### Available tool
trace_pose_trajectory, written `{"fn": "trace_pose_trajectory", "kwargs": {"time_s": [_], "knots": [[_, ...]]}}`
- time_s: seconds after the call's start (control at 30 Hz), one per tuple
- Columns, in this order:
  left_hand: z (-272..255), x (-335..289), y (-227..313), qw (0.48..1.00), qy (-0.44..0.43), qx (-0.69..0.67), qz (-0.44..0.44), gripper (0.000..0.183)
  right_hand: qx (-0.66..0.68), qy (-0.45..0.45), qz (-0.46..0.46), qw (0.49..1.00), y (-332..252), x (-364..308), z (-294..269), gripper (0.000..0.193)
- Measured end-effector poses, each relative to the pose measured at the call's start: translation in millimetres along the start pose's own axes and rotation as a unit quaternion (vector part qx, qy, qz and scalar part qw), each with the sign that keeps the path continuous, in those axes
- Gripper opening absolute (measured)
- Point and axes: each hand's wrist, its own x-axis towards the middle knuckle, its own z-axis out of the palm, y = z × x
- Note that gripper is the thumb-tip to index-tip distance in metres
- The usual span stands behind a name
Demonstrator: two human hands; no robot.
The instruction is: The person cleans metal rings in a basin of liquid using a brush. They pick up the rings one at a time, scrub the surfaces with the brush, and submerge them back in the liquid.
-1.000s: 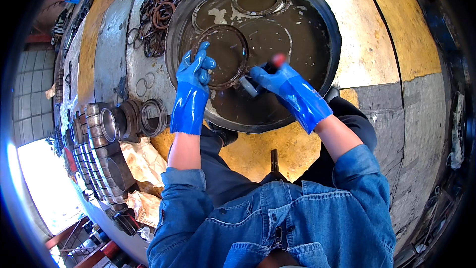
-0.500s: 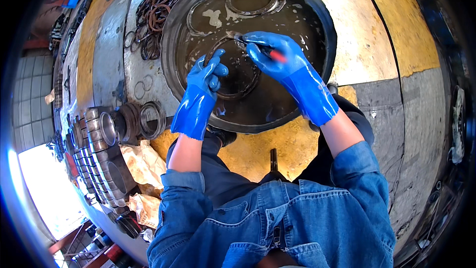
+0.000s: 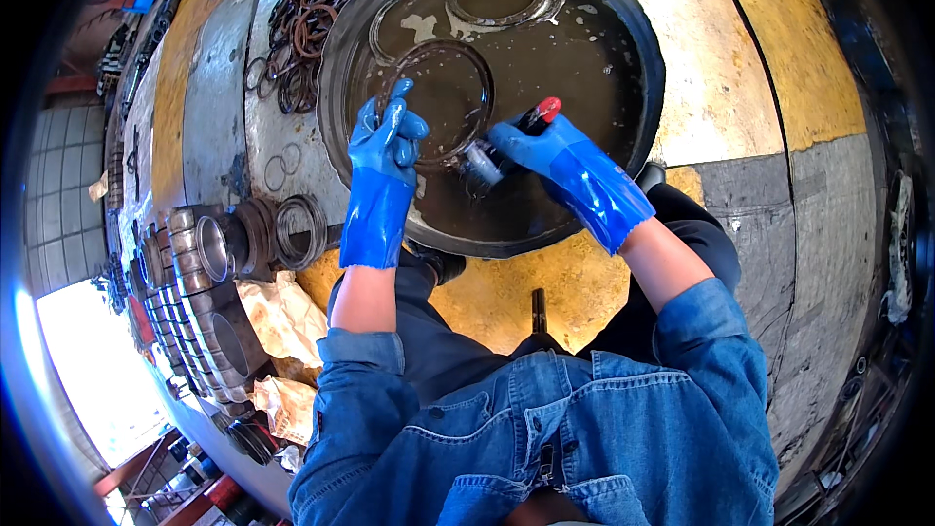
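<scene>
In the blue rubber glove on my left hand (image 3: 388, 136), the fingers are closed on a thin dark metal ring (image 3: 490, 88), tilted above the murky liquid of a round black tub (image 3: 651, 68). A wet brush (image 3: 481, 168) is in the grip of my gloved right hand (image 3: 531, 141). Its red-tipped black handle points up and away, while the bristles hang beside the ring's near right edge; I cannot tell whether they touch it. Further rings (image 3: 542, 12) lie at the tub's far side, partly in the liquid.
Beyond the tub's left side is a heap of rusty rings (image 3: 314, 29). Stacked metal cylinders (image 3: 190, 278) and wire-thin rings (image 3: 302, 234) stand at the left, beside crumpled brown paper (image 3: 282, 317). My feet and legs flank the tub's near side on the worn yellow floor (image 3: 487, 302).
My right hand has moved the brush from the ring's far side down to its near right edge, bristles now pointing toward me. The ring has lifted and shifted slightly left and away.
</scene>
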Motion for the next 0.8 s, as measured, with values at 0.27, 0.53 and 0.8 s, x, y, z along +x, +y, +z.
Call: {"fn": "trace_pose_trajectory", "kwargs": {"time_s": [0.27, 0.53, 0.8], "knots": [[-16.0, 14.3, -4.1, 0.965, -0.099, -0.242, -0.021, 0.039, 0.002, 0.002, -0.001, 1.0, 5.8, 12.2, -18.7, 0.039], [-1.5, 9.3, 5.0, 0.953, -0.02, 0.269, 0.139, 0.045, -0.195, -0.04, -0.014, 0.98, -20.9, 14.9, -40.4, 0.029], [35.2, -22.6, 4.8, 0.788, -0.133, 0.57, 0.19, 0.037, -0.411, 0.004, -0.215, 0.886, 6.1, 25.7, -26.0, 0.025]]}}
